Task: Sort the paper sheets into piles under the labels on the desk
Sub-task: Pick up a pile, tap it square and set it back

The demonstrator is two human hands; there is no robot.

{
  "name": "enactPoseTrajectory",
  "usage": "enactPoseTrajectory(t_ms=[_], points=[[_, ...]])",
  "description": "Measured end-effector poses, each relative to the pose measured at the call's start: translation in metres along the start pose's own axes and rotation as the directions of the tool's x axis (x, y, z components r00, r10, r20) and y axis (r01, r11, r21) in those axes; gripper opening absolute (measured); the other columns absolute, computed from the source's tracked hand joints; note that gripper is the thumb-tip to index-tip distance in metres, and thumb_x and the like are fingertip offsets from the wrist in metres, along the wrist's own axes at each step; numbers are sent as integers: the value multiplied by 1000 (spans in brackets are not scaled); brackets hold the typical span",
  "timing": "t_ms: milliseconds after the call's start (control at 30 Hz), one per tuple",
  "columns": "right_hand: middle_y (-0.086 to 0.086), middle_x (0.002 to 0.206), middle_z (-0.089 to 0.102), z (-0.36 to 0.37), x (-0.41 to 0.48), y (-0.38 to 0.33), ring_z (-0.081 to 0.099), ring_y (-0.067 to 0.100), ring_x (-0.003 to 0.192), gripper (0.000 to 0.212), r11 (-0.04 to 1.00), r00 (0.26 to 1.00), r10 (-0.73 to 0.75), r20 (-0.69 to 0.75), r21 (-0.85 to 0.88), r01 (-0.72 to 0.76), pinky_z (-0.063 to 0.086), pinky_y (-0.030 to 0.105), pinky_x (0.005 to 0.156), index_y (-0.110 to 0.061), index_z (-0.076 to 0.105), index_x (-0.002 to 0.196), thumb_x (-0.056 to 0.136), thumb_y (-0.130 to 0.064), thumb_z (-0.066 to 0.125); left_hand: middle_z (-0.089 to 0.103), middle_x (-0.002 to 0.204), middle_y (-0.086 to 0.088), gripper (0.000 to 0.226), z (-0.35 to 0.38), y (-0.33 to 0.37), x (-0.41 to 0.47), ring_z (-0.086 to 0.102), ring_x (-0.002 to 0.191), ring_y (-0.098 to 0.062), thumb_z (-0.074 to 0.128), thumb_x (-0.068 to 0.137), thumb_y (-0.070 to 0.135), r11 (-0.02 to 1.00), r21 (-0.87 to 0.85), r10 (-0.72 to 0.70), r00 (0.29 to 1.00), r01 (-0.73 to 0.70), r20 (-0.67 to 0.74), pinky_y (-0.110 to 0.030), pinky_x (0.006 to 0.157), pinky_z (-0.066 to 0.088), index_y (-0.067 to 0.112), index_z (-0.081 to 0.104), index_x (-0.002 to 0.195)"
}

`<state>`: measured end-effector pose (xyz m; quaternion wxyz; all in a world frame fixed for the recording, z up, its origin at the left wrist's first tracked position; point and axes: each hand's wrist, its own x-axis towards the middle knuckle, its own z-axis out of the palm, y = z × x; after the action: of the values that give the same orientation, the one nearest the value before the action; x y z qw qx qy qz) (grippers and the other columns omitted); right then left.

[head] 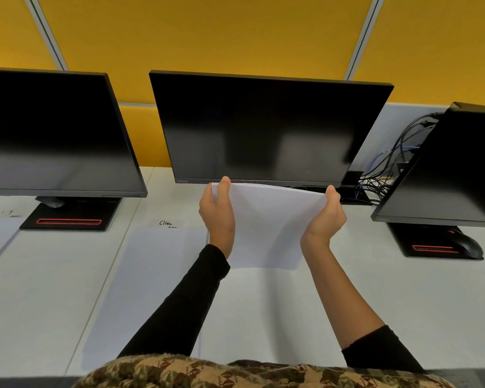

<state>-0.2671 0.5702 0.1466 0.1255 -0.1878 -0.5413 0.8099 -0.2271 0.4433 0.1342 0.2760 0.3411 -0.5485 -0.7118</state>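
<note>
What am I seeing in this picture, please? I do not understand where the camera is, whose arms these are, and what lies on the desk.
There is no machine here. The camera sits on a person's head and looks forward and down, so the two arms reaching out are that person's own. The left hand and the right hand hold up a sheet of white paper, one at each upper corner, above the white desk.

On the desk stand three dark monitors; the middle monitor is just behind the paper. A small handwritten label reading "Clinic" lies to the left, with a paper pile below it. Another label sits further left, too small to read surely. A black mouse rests on the right monitor's base, and cables hang behind.
</note>
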Motion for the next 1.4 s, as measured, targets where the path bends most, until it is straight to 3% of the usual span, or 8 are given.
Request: enactPoseTrajectory(t_ms=[233, 500, 700, 867, 1033, 1133, 1233, 1400], points=[[-5, 71, 54, -1, 7, 2, 50, 17, 75, 22, 1000, 997, 24, 68, -2, -24, 42, 28, 71, -24, 59, 64, 76, -42, 58, 56, 128, -15, 55, -1, 0, 1, 55, 118, -32, 47, 92, 45, 1000, -20, 15, 1000, -15, 13, -49, 100, 48, 5, 47, 130], [-14, 92, 51, -38, 7, 52, 49, -20, 74, 33, 924, 931, -288, 224, -190, 331, 40, 0, 68, -4, 46, 117, 95, -27, 36, 56, 130, -12, 57, -1, -1, 4, 54, 119, -31, 48, 90, 48, 1000, 3, 28, 999, -28, 31, -50, 100, 48, 9, 47, 131], [1, 96, 58, -59, 17, 77, 53, -10, 75, 25, 889, 948, -251, 197, -341, 306, 40, -1, 63, 1, 57, 108, 99, -13, 38, 59, 90, 9, 23, -11, -12, -4, 60, 83, -10, 40, 96, 38, 970, 101, 211, 973, -220, 90, -22, 75, 53, 16, 47, 102], [4, 94, 60, -67, 23, 83, 54, 5, 79, 23, 858, 944, -262, 201, -399, 323, 41, 0, 65, 2, 60, 103, 97, -10, 42, 57, 90, 7, 11, -29, -46, -1, 56, 79, -7, 39, 98, 30, 930, 210, 280, 951, -303, 129, -9, 69, 49, 20, 44, 99], [5, 96, 63, -74, 24, 88, 56, -1, 78, 21, 845, 949, -244, 200, -437, 309, 43, -2, 67, 3, 63, 104, 96, -7, 46, 61, 91, 10, 17, -47, -72, 1, 57, 84, -11, 41, 99, 20, 901, 273, 307, 941, -336, 145, -19, 75, 46, 15, 57, 102], [6, 98, 64, -77, 27, 92, 59, -5, 79, 20, 840, 953, -229, 196, -455, 296, 47, 7, 75, 2, 64, 105, 94, -6, 50, 60, 96, 9, 23, -55, -82, 4, 57, 92, -14, 45, 98, 13, 901, 297, 291, 948, -316, 129, -18, 81, 44, 6, 62, 112], [5, 98, 60, -81, 29, 94, 58, 17, 89, 17, 836, 958, -215, 189, -473, 280, 50, 27, 83, 2, 65, 102, 91, -3, 53, 59, 92, 15, 25, -61, -86, 6, 57, 92, -13, 48, 96, 9, 910, 298, 262, 958, -287, 119, -14, 82, 44, 3, 63, 115], [9, 96, 64, -83, 36, 96, 60, 25, 93, 13, 836, 968, -147, 203, -497, 232, 51, 35, 88, 1, 66, 97, 88, -3, 57, 64, 100, -3, 23, -61, -86, 16, 59, 94, -16, 51, 94, 6, 909, 325, 234, 965, -260, 118, -12, 83, 46, 0, 66, 112]])
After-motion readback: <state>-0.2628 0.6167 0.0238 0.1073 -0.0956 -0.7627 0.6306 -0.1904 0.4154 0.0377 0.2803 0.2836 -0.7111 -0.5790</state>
